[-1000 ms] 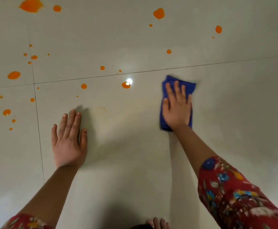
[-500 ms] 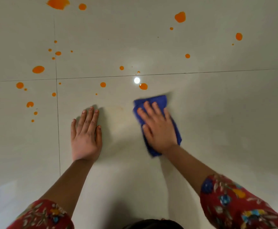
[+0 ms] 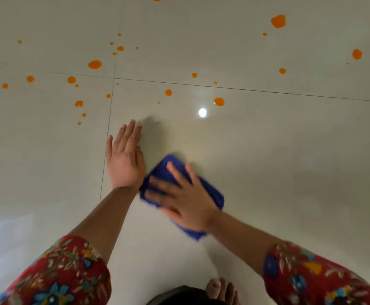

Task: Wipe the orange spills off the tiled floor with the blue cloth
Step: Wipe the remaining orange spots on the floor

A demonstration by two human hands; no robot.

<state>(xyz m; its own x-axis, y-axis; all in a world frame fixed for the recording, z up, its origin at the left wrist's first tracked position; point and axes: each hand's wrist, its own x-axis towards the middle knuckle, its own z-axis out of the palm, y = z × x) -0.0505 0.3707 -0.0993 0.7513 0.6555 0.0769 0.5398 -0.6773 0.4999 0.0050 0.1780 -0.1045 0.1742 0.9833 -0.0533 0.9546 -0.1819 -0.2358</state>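
Right hand (image 3: 186,194), grip spread flat, presses blue cloth (image 3: 211,193) onto tiled floor (image 3: 289,161) just beside flat left hand (image 3: 124,164); near tile looks wiped, many orange spills (image 3: 219,101) beyond remain, roughly midway.

Soft light — lamp glare (image 3: 202,112) on glossy tile (image 3: 289,155); right hand (image 3: 186,195) blurred, perhaps motion.

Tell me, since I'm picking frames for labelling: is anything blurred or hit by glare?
Head view: the right hand and blue cloth are motion-blurred; the left hand looks sharper; a small white glare spot sits on the glossy floor beside an orange spill.
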